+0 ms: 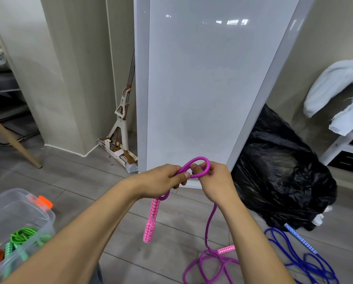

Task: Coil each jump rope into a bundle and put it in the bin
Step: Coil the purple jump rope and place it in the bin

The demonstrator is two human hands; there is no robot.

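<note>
Coiling step, purple rope, early: only one small loop made, held up between both hands. Left hand fingers curl round the rope just above the hanging pink handle; right hand fingers pinch the loop's crossing. Rest trails to a slack heap on the floor with the second handle. Next: draw slack up, add same-size loops. Bin sits lower left, blue rope uncoiled
</note>
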